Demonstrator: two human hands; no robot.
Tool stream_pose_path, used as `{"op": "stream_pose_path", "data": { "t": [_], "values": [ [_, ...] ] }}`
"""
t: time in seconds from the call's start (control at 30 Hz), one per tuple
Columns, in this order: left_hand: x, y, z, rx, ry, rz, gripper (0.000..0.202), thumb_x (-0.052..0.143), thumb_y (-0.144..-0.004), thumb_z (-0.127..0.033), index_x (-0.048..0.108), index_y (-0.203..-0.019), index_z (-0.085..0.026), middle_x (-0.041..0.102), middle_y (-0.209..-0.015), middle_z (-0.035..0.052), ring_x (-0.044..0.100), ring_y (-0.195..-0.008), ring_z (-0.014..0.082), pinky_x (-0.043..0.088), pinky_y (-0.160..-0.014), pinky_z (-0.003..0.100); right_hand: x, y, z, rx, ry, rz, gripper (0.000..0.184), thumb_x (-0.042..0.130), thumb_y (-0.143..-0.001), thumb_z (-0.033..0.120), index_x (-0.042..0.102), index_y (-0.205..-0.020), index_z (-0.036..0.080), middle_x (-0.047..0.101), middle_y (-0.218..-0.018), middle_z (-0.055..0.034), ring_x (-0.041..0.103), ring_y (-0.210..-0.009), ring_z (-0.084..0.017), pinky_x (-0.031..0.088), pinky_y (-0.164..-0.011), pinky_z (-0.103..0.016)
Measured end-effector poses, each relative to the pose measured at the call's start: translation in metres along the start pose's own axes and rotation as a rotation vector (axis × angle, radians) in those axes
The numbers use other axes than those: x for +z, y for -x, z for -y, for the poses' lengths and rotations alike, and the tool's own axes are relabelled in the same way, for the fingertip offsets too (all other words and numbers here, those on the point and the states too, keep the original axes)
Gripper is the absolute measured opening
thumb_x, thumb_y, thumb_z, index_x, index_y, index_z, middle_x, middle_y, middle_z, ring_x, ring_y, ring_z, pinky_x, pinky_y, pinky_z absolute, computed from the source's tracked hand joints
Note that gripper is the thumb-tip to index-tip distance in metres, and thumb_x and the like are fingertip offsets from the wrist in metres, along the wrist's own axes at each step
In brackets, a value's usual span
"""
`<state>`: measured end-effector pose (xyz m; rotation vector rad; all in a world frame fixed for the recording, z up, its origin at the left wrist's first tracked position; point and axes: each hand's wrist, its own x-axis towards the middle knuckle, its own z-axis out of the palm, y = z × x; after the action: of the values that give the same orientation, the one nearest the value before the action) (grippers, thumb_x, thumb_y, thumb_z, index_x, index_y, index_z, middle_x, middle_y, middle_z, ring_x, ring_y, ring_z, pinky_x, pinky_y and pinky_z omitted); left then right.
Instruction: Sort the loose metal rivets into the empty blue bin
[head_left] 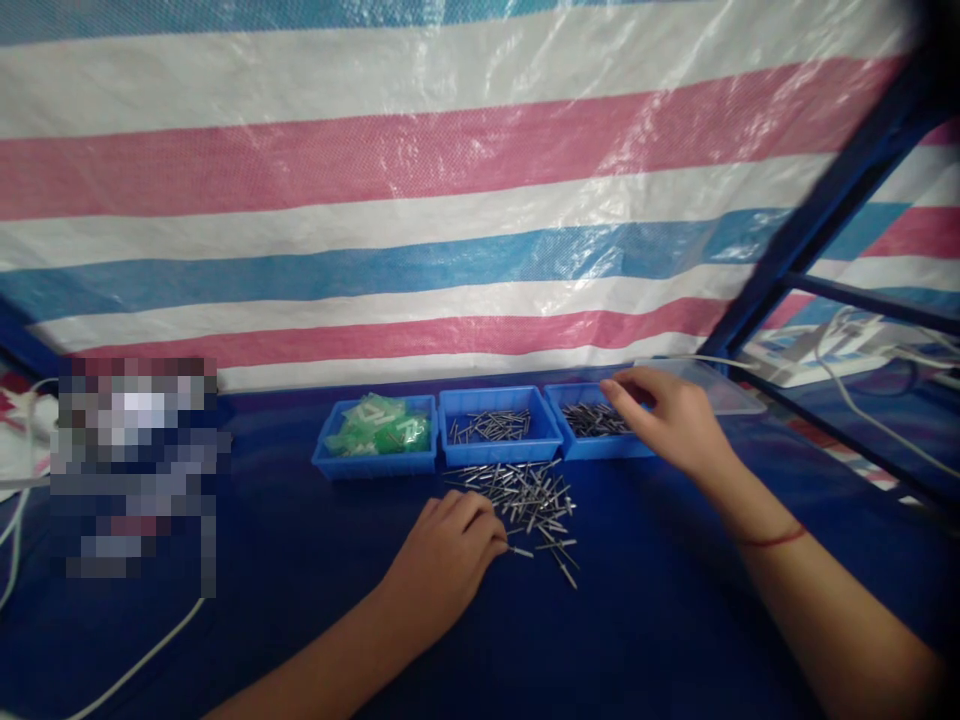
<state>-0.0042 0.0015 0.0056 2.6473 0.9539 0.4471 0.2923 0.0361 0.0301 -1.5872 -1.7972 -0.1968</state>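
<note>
A loose heap of metal blind rivets (529, 495) lies on the blue table in front of three blue bins. My left hand (454, 540) rests at the near left side of the heap, its fingers curled together around the end of a rivet (520, 550) that sticks out at the fingertips. Over the right bin (559, 425) hovers my right hand (664, 415), fingers apart, with nothing visible in them. That bin holds darker rivets (592, 420), partly covered by the hand. In the middle bin (499, 455) lies a layer of rivets (495, 426).
The left bin (375, 466) contains green-and-clear plastic bags (382, 425). A clear plastic lid (701, 388) lies behind my right hand. White cables (150, 655) run along the left, and a blue metal frame (825, 190) stands at right. Striped sheeting (412, 230) hangs behind.
</note>
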Motion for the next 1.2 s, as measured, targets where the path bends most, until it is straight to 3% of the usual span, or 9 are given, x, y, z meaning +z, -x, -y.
{"op": "stream_pose_path", "data": {
  "t": [0.07, 0.2, 0.3, 0.6, 0.73, 0.93, 1.2],
  "values": [
    [0.0, 0.0, 0.002, -0.064, 0.079, -0.069, 0.014, 0.045, -0.094, -0.019, 0.058, -0.089, -0.019, 0.062, -0.094, 0.003, 0.056, -0.088, 0.0184, 0.041, -0.077, 0.031, 0.005, 0.005, 0.024, -0.051, -0.154, 0.04, 0.028, 0.048, -0.09, 0.038, 0.062, -0.077, 0.018, 0.062, -0.067, -0.0035, 0.055, -0.058, -0.015, 0.04, -0.056, -0.027],
    [-0.001, 0.0, 0.007, -0.18, 0.299, -0.201, 0.016, 0.041, -0.096, -0.022, 0.055, -0.089, -0.019, 0.062, -0.086, 0.0008, 0.058, -0.08, 0.0154, 0.044, -0.074, 0.026, 0.017, 0.02, 0.075, -0.297, -0.41, 0.313, 0.017, 0.056, -0.085, 0.032, 0.059, -0.075, 0.018, 0.059, -0.069, -0.0015, 0.055, -0.063, -0.013, 0.043, -0.06, -0.026],
    [-0.002, 0.0, 0.01, -0.208, 0.357, -0.265, 0.015, 0.043, -0.095, -0.023, 0.056, -0.089, -0.019, 0.063, -0.086, 0.0002, 0.059, -0.079, 0.0151, 0.044, -0.074, 0.025, 0.022, 0.029, 0.095, -0.339, -0.505, 0.429, 0.013, 0.054, -0.087, 0.027, 0.061, -0.081, 0.018, 0.059, -0.072, -0.0016, 0.055, -0.065, -0.012, 0.042, -0.06, -0.024],
    [-0.003, -0.001, 0.007, -0.201, 0.454, -0.341, 0.009, 0.053, -0.089, -0.022, 0.061, -0.093, -0.02, 0.064, -0.087, -0.0002, 0.06, -0.079, 0.014, 0.045, -0.074, 0.024, 0.027, 0.034, 0.098, -0.296, -0.572, 0.537, 0.017, 0.049, -0.091, 0.025, 0.064, -0.087, 0.017, 0.062, -0.078, -0.0038, 0.057, -0.071, -0.014, 0.044, -0.065, -0.026],
    [0.003, 0.0, 0.01, -0.249, 0.614, -0.404, 0.018, 0.058, -0.085, -0.023, 0.058, -0.103, -0.02, 0.066, -0.089, 0.0007, 0.061, -0.081, 0.015, 0.047, -0.076, 0.025, 0.031, 0.038, 0.102, -0.237, -0.627, 0.534, 0.02, 0.047, -0.093, 0.026, 0.063, -0.086, 0.016, 0.062, -0.077, -0.0037, 0.057, -0.07, -0.013, 0.044, -0.065, -0.025],
    [0.003, -0.002, 0.012, -0.305, 0.693, -0.404, 0.011, 0.057, -0.086, -0.027, 0.063, -0.092, -0.019, 0.066, -0.084, 0.0005, 0.062, -0.078, 0.0149, 0.047, -0.072, 0.024, 0.034, 0.04, 0.108, -0.182, -0.686, 0.536, 0.021, 0.049, -0.092, 0.028, 0.063, -0.085, 0.016, 0.06, -0.075, -0.0032, 0.055, -0.069, -0.013, 0.043, -0.065, -0.025],
    [-0.001, -0.003, 0.009, -0.291, 0.688, -0.407, 0.009, 0.058, -0.086, -0.025, 0.063, -0.09, -0.019, 0.066, -0.082, -0.0001, 0.062, -0.077, 0.0143, 0.046, -0.071, 0.023, 0.034, 0.041, 0.11, -0.122, -0.746, 0.555, 0.018, 0.05, -0.09, 0.026, 0.064, -0.086, 0.016, 0.057, -0.074, -0.0017, 0.051, -0.064, -0.011, 0.039, -0.058, -0.024]
  ]
}}
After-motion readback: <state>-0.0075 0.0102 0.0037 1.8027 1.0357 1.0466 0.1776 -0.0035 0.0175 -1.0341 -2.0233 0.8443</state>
